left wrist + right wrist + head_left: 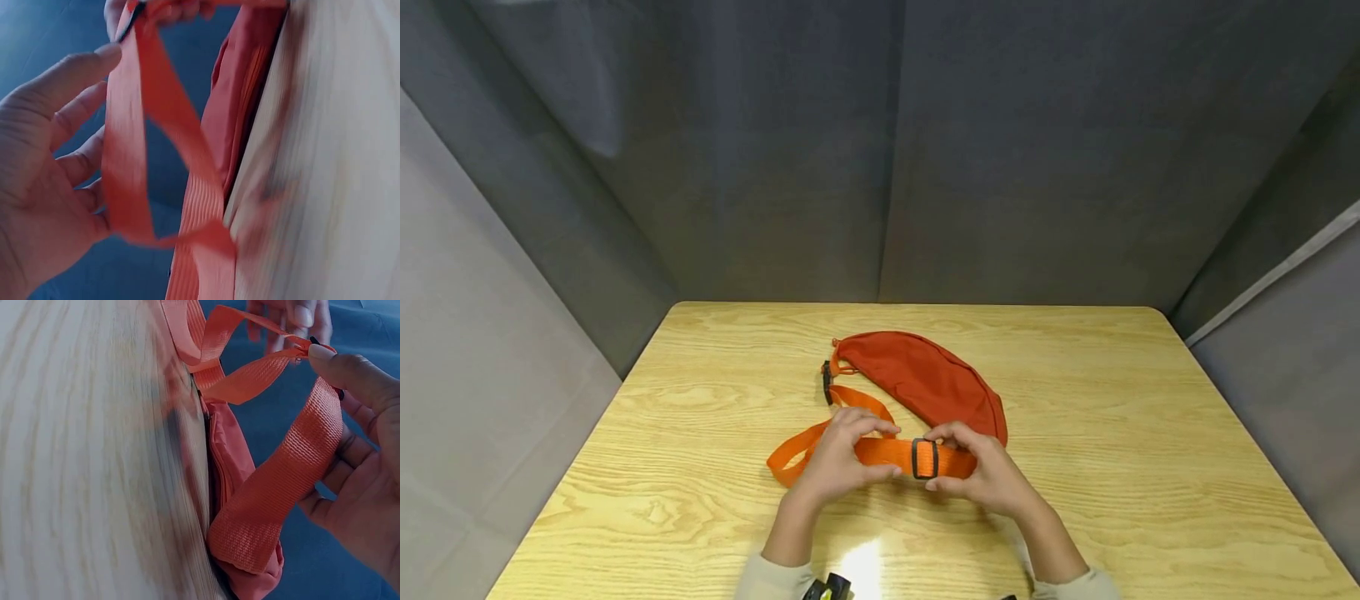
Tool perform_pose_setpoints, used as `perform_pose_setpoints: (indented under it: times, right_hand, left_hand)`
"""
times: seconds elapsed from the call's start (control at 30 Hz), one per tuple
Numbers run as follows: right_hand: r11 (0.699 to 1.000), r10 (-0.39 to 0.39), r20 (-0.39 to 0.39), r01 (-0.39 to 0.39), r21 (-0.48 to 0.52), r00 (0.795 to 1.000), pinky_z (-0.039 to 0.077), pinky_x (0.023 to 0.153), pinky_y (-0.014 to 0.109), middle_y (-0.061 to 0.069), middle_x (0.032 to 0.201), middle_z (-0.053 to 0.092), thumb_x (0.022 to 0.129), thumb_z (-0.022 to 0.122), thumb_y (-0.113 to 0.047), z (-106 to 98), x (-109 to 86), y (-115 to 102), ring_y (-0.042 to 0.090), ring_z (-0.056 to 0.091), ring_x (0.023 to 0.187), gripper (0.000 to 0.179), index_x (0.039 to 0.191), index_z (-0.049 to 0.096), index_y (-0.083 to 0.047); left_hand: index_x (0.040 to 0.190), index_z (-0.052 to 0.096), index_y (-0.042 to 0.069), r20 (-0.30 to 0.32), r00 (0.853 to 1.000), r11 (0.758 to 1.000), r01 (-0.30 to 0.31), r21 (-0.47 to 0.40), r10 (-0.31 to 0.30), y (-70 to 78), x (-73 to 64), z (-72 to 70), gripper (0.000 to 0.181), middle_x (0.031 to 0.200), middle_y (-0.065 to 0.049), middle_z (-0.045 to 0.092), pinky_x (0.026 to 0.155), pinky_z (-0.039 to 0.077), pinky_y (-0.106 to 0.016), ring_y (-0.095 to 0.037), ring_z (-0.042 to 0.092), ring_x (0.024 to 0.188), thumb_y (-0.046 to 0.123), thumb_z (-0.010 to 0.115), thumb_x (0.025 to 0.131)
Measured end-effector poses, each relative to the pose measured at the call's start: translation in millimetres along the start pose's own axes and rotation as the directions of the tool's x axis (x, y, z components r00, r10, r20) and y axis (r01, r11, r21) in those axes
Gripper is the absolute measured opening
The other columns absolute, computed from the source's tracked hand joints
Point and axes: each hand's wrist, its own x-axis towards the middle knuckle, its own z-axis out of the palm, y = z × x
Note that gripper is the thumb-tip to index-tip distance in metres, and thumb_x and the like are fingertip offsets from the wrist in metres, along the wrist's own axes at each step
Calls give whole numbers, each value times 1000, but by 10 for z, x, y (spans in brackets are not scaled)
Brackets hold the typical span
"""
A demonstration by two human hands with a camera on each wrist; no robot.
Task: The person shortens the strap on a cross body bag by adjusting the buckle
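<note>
Running thru a black slider (pixel 916 459), the orange strap (pixel 883 452) is held just above the surface (pixel 1112 417), btwn both hands & on the near side of the red bag (pixel 917 375). L hand (pixel 842 458) grips the strap loosely, thumb one side, fingers the other; R hand (pixel 988 467) pinches it right at the slider, thumb & fingertip at the frame's edges. Slider sits nearer R hand's fingertips. Strap loops out past L hand, then back twd a black clip (pixel 827 383) by the bag's L end. Bag lies flat-ish on the surface, approx mid, its R end just beyond R hand. Wrist views: strap twisted in loops, partly blurred. Light sleeves (pixel 771 579) on both arms, black device (pixel 829 587) at L wrist. Dark grey curtain (pixel 760 167) behind surface.
</note>
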Motion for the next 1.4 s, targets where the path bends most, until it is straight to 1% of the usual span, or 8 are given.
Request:
perform_pose_setpoints:
  times: [0.1,0.13,0.27,0.43,0.63,0.83,1.2,1.4]
  right_hand:
    - [1000,7,14,-7,17,1000,50,68,32,0,96,63,71,82,-14,18,8,-23,19,58,80,49,113,57,-11]
    - [1000,10,15,-10,25,1000,50,69,32,1,97,63,70,82,-13,23,12,-28,20,58,80,50,113,57,-10]
    - [999,19,17,-20,36,1000,50,69,35,4,97,63,70,82,-10,29,22,-32,23,58,81,51,114,56,-8]
    - [995,83,48,-86,48,995,48,75,33,0,97,62,73,81,-18,-19,-3,4,19,59,86,50,116,56,-12]
    - [991,105,45,-108,77,994,50,70,31,1,96,63,83,71,-18,-139,-83,147,19,60,84,29,108,61,-9]
    - [978,185,54,-190,86,981,48,59,27,5,84,62,87,65,-7,-182,-107,157,17,56,72,10,97,64,-5]
    - [980,114,42,-119,156,993,44,53,24,7,77,60,87,63,-3,-157,-100,237,8,49,63,5,90,63,-8]
    - [979,88,40,-94,180,995,39,48,21,9,70,55,88,59,3,-125,-38,157,4,43,57,6,87,61,-2]
  left_hand:
    - [110,66,21,51,999,1000,-6,24,5,56,22,86,50,113,4,57,99,26,-55,-24,39,119,26,86,64]
    - [111,66,21,62,998,1000,-6,27,4,69,30,111,52,113,4,57,98,29,-54,-24,39,120,26,87,63]
    - [111,65,22,71,997,1000,2,23,-4,87,43,185,54,107,10,58,92,37,-43,-15,44,109,26,87,62]
    - [111,65,23,46,999,1000,11,-1,-11,70,24,193,52,105,12,58,87,40,-36,-9,46,99,23,87,63]
    - [110,66,23,25,1000,1000,-15,-11,15,26,-5,146,54,104,12,59,85,41,-36,-10,47,98,18,88,62]
    - [112,66,24,41,999,1000,-17,-24,18,5,-16,127,54,104,13,58,86,41,-37,-9,47,98,17,87,62]
    - [109,66,25,59,998,999,-5,-42,7,13,-2,136,53,103,14,58,85,40,-38,-9,47,98,18,88,61]
    - [109,66,26,47,999,999,-12,-43,14,5,13,157,53,101,16,59,83,41,-35,-9,47,95,20,88,61]
